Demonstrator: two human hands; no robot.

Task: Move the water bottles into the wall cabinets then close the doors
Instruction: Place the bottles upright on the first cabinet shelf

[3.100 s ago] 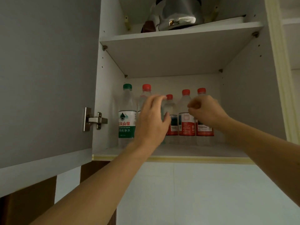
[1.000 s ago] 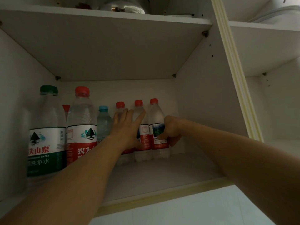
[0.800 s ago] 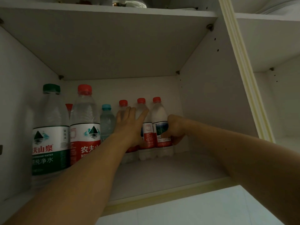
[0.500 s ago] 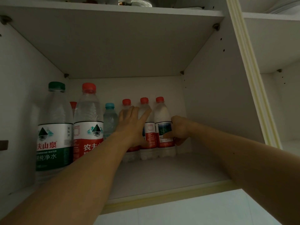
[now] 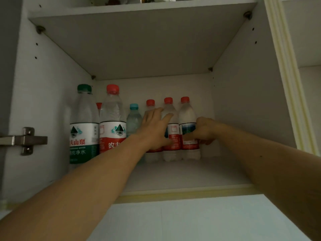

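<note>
Several water bottles stand on the lower shelf (image 5: 173,174) of an open wall cabinet. At the left are a tall green-capped bottle (image 5: 83,126) and a tall red-capped bottle (image 5: 112,122), with a small blue-capped bottle (image 5: 134,117) behind. Three small red-capped bottles stand in a row at the back. My left hand (image 5: 154,129) lies with straight fingers against the left one (image 5: 150,105) and the middle one (image 5: 171,133). My right hand (image 5: 205,131) grips the rightmost small bottle (image 5: 188,126) from its right side.
The upper shelf board (image 5: 139,40) hangs above the bottles. A metal hinge (image 5: 26,140) sits on the left cabinet wall, with the grey door edge at the far left. The cabinet's right wall (image 5: 246,101) stands close to my right hand. White wall shows below the cabinet.
Both hands have stayed on the small red-capped bottles over the last second. The view has shifted left, bringing the hinge into sight.
</note>
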